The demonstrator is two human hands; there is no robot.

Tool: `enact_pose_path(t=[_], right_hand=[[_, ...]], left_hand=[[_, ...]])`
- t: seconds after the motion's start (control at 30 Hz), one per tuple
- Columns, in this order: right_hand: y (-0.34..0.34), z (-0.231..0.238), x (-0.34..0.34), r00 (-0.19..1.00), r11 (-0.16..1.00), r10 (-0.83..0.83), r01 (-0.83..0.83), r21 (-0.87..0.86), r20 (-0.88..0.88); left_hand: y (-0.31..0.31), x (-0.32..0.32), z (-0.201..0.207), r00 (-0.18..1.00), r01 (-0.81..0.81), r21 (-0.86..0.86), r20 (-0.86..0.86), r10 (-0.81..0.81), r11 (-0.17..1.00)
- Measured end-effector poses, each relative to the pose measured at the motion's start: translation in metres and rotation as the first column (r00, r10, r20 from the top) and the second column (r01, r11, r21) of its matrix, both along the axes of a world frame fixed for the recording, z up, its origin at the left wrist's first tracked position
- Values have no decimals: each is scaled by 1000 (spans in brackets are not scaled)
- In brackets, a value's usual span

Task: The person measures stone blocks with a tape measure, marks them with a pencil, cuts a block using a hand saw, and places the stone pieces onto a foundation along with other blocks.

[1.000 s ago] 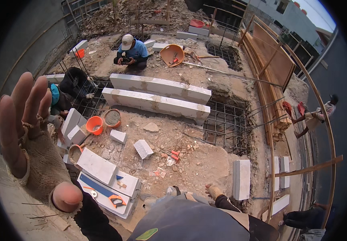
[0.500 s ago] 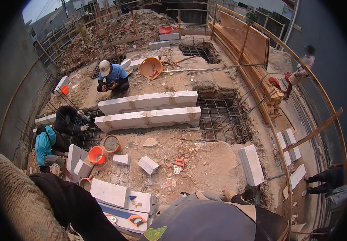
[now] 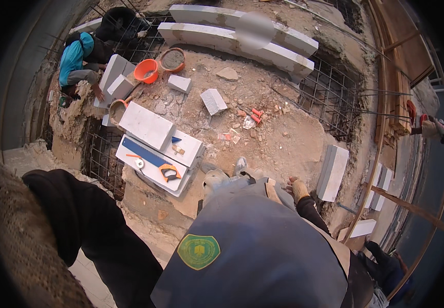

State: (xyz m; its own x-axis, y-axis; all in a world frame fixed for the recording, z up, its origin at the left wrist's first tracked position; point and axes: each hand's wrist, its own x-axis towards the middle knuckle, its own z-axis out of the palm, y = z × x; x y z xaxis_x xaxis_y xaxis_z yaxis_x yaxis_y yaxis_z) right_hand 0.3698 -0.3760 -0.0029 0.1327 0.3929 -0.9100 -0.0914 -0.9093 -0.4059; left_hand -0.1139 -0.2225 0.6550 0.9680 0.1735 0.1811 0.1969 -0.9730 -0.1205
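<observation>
My right hand (image 3: 298, 189), in a tan knitted glove with bare fingertips, hangs beside my right hip. Its fingers are loosely apart and hold nothing; a white block (image 3: 333, 173) lies just to its right. My left arm is bent up in a black sleeve. Very close at the left edge is coarse tan knit, seemingly the glove of my left hand (image 3: 24, 231); its fingers are out of sight. Ahead of me on the left, stacked white blocks (image 3: 193, 150) carry a blue-bladed handsaw with an orange handle (image 3: 169, 173), a tape measure (image 3: 140, 163) and a brush (image 3: 178, 149).
A co-worker in turquoise (image 3: 75, 59) crouches by blocks at far left. Nearby stand an orange bucket (image 3: 146, 71) and a mortar bucket (image 3: 172, 60). Rebar-filled pits (image 3: 330, 92) flank two long block rows (image 3: 232, 43). Timber (image 3: 386, 102) and a slanting wooden rail (image 3: 409, 207) stand right.
My view has tipped down and shifted, bringing my torso, feet and right hand further into sight. The tools on the blocks lie as before. My left arm stays raised.
</observation>
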Motion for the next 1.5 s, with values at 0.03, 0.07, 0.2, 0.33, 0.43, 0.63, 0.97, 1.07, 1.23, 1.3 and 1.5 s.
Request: enact_pose_path(t=[0.03,0.07,0.2,0.33,0.43,0.63,0.97,1.07,1.23,1.3,1.5], right_hand=[[6,1,20,1000,1000,-8,8,22,25],[4,5,31,999,999,-16,15,36,38],[51,23,17,973,983,180,-173,-56,144],[73,45,-18,928,940,341,-337,-58,148],[88,54,-31,932,945,326,-324,-38,160],[102,45,-63,916,920,389,-391,5,98],[97,-65,-54,935,937,341,-346,46,98],[97,-90,-70,903,900,424,-429,75,71],[109,-26,-129,837,841,540,-541,-13,92],[122,5,-143,823,830,554,-557,-11,125],[143,79,-203,768,782,611,-623,5,190]], left_hand=[[1,-9,-8,1000,-1,8,21,1,1000],[-3,-13,-14,999,-9,11,42,9,1000],[-27,-30,-17,996,-92,27,15,91,995],[-48,-49,-24,986,-168,43,11,168,985],[-61,-67,-26,980,-196,65,57,192,979],[-96,-111,-5,935,-300,163,245,256,940],[-146,-246,-244,-543,-509,-784,613,573,356],[-212,-249,-437,-820,-98,-986,5,572,-132],[-373,-120,-663,-540,-35,-745,-546,640,-666],[-396,-81,-677,-119,-314,-825,-457,882,-470],[-371,-76,-603,-198,634,-595,-742,640,-494]])
